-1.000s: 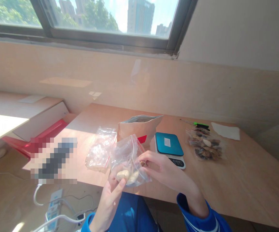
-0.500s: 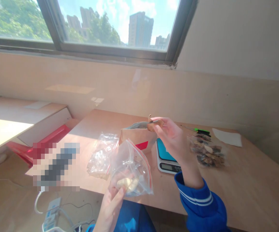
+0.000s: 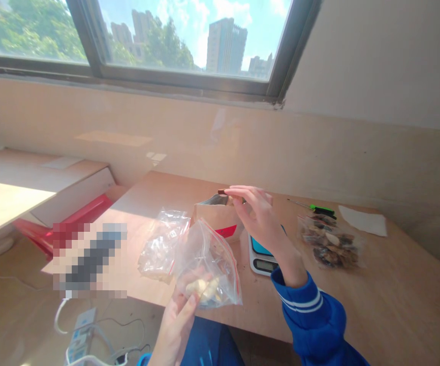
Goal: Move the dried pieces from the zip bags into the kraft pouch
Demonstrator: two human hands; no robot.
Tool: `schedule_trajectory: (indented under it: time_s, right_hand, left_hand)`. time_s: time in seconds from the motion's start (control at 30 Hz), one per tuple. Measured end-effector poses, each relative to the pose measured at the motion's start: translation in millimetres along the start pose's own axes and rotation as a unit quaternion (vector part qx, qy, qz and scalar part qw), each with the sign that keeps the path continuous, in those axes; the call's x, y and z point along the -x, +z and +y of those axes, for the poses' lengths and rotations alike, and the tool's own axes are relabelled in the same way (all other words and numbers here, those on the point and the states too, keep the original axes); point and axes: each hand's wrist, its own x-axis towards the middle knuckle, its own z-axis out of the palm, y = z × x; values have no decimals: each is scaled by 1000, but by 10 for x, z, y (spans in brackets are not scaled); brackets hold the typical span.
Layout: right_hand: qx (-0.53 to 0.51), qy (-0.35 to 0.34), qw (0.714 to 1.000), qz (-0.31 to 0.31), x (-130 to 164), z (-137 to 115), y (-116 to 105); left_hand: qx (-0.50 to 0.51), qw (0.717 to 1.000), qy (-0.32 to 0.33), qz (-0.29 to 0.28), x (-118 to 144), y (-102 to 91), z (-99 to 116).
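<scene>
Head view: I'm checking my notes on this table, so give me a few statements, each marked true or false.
1. The left hand holds a clear zip bag with pale pieces inside. True.
2. The right hand pinches a brown piece at the mouth of the paper bag. True.
3. Both hands hold the clear zip bag. False: only the left hand does.
4. The bag of dark pieces lies on the table, right of the scale. True.
5. The scale's top is yellow. False: it is blue.
6. The paper bag lies flat and sealed. False: it stands open.
</scene>
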Motion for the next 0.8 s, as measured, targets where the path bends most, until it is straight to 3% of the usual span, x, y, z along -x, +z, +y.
schedule_trajectory:
  time_s: [0.13,0.27,0.4,0.53,0.8]
  right_hand:
    - [22,17,999,-28,35,-62,-86]
    - [-77,42,996,-4,178,-214,-230]
    - [-212,90,964,-131,428,-341,-256]
    - [-248,132,922,-265,596,-371,-169]
    - [-323,102,870,-358,661,-377,-75]
  left_hand:
    - [13,1000,-12,-9,-8,12,-29]
    - [24,999,-16,-32,12,9,-42]
    - [20,998,-2,-66,19,-14,-24]
    - [-27,998,19,-53,-49,-60,-12]
    - [-112,993,25,35,-161,-49,14]
